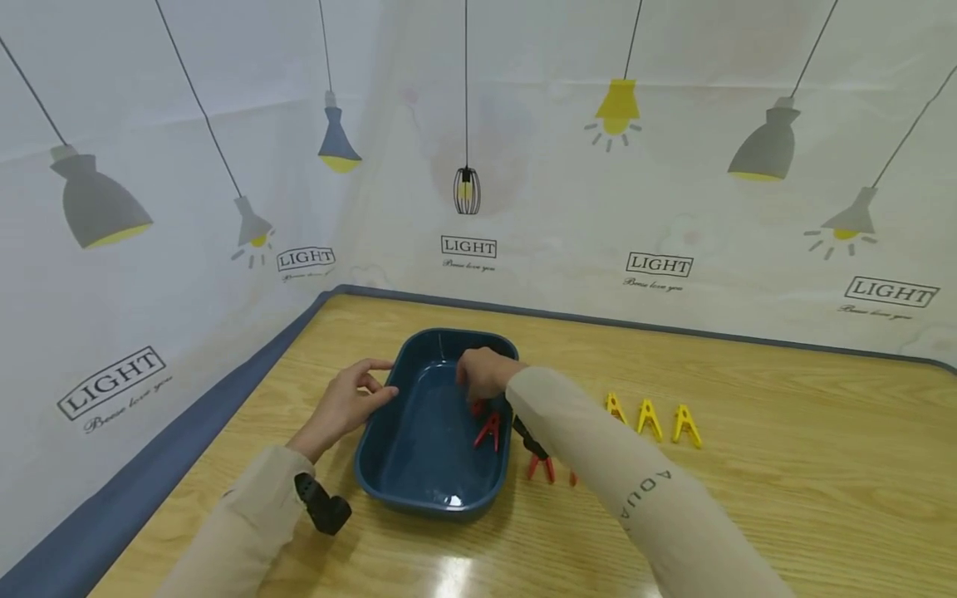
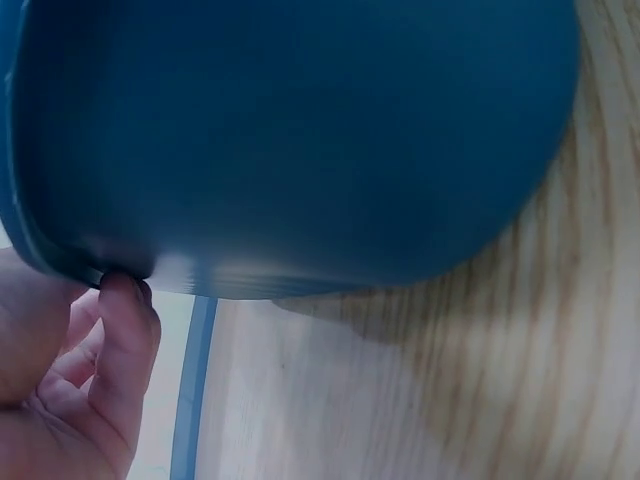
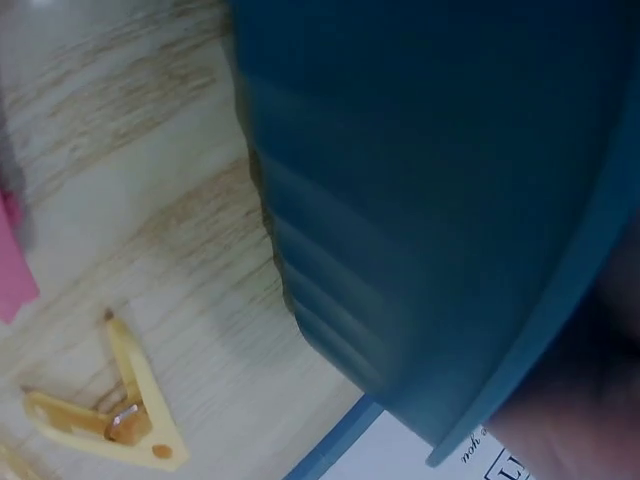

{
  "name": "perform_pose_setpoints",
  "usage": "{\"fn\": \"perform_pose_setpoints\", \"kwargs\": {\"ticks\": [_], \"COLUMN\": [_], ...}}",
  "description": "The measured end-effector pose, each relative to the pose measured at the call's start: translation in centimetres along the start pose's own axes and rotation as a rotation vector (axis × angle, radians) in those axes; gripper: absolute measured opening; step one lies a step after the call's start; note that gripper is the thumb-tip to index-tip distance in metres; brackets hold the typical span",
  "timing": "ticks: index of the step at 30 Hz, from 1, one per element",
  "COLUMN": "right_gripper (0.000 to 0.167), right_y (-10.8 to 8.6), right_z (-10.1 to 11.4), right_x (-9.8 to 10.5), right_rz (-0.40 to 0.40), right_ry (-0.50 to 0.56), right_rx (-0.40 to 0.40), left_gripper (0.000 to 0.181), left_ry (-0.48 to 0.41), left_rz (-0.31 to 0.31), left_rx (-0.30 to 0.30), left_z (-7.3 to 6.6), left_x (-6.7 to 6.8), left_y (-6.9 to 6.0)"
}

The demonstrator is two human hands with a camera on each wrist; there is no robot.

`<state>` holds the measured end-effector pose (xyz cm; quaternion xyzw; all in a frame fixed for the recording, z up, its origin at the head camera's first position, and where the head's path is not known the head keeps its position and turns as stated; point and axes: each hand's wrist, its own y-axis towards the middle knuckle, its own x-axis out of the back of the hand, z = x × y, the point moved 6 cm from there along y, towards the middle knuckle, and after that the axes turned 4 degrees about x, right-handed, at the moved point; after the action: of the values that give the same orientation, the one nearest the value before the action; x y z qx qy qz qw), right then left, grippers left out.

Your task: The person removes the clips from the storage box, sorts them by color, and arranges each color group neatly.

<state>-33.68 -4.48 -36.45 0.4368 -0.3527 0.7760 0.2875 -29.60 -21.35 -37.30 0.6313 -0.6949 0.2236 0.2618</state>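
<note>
A deep blue rectangular basin (image 1: 426, 432) stands on the wooden table. My left hand (image 1: 351, 403) pinches its left rim, thumb on top and fingers against the outer wall; the left wrist view shows the fingertips (image 2: 125, 310) at that rim. My right hand (image 1: 488, 372) reaches over the right rim into the basin, fingers bent downward. A red clothespin (image 1: 488, 432) lies inside near the right wall. Another bit of red (image 1: 477, 407) shows just under the right hand; whether the fingers grip it is hidden. The right wrist view shows only the basin's outer wall (image 3: 430, 200) and a blurred hand part.
Right of the basin, yellow clothespins (image 1: 649, 420) stand in a row on the table (image 1: 807, 465). Nearer, red clothespins (image 1: 542, 469) are partly covered by the right forearm. A printed cloth (image 1: 553, 199) with a blue border hangs behind and at left.
</note>
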Motion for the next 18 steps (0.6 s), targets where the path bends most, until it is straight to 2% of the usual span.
{"fn": "perform_pose_setpoints", "kwargs": {"ticks": [9, 18], "right_gripper": [0.031, 0.029], "right_y": [0.6, 0.5], "right_z": [-0.1, 0.5], "right_x": [-0.6, -1.1], "right_rz": [0.03, 0.03], "right_ry": [0.071, 0.112], "right_rx": [0.019, 0.064], "left_gripper": [0.045, 0.042], "left_ry": [-0.003, -0.007], "left_rz": [0.002, 0.007], "left_rx": [0.008, 0.015], "left_z": [-0.1, 0.0], "left_x": [0.2, 0.0], "left_y": [0.1, 0.2]}}
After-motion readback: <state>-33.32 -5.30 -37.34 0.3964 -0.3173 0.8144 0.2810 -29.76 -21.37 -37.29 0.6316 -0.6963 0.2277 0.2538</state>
